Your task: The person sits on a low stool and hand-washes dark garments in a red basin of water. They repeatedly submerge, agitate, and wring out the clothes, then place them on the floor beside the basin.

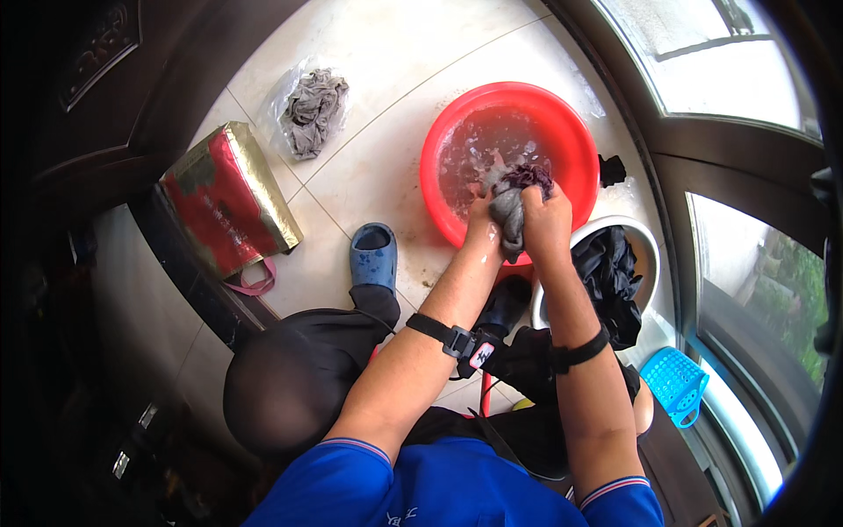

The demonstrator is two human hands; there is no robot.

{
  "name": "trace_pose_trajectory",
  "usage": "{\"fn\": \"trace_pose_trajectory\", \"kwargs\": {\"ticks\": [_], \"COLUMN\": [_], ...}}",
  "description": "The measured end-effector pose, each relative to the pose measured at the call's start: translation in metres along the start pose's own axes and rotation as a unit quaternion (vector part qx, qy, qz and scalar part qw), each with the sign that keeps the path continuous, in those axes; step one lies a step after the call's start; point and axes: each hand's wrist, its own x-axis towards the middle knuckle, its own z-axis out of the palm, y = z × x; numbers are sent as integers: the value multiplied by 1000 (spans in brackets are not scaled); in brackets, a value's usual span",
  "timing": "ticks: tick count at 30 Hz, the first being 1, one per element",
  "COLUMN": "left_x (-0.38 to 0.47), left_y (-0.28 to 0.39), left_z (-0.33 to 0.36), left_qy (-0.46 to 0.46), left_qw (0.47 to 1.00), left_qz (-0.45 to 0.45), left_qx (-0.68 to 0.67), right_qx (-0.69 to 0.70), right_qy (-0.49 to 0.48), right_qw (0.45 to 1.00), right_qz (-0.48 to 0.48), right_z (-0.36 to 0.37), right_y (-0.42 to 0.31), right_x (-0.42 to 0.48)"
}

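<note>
Over the near side of a red plastic basin (442, 138), both my hands grip a bunched wet cloth (507, 211), grey with a dark purple part. My left hand (482, 214) is closed on its left side, and a few flecks of foam sit on that wrist. On the other side, my right hand (548, 214) clasps the bundle with the knuckles up. Cloudy water with suds (487, 128) lies in the basin. The fingertips of both hands are partly hidden by the cloth.
A white basin (649, 247) with black clothing (609, 277) stands right of my legs. A clear bag with grey cloth (316, 112) and a red-gold bag (227, 204) lie to the left. A blue plastic basket (675, 382) sits by the glazed door frame. Small black cloth (612, 170) lies beside the red basin.
</note>
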Motion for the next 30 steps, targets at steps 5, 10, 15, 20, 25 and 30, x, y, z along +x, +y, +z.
{"fn": "trace_pose_trajectory", "kwargs": {"ticks": [5,10,15,20,25,30], "left_x": [-6,-1,20,26,35,41], "left_y": [-5,-2,13,15,-4,-13], "left_z": [7,2,-20,-55,-76,-86], "left_qy": [-30,38,93,104,143,106], "left_qw": [993,946,943,938,816,834], "left_qz": [85,130,149,101,149,29], "left_qx": [71,294,283,315,540,540], "right_qx": [-127,-316,-280,-261,-386,-407], "right_qy": [55,54,80,102,-62,-98], "right_qw": [990,947,955,960,917,907], "right_qz": [-16,34,52,5,-73,-36], "right_z": [5,-26,-65,-67,-46,-22], "right_y": [24,67,107,127,135,133], "right_x": [29,75,87,71,56,47]}}
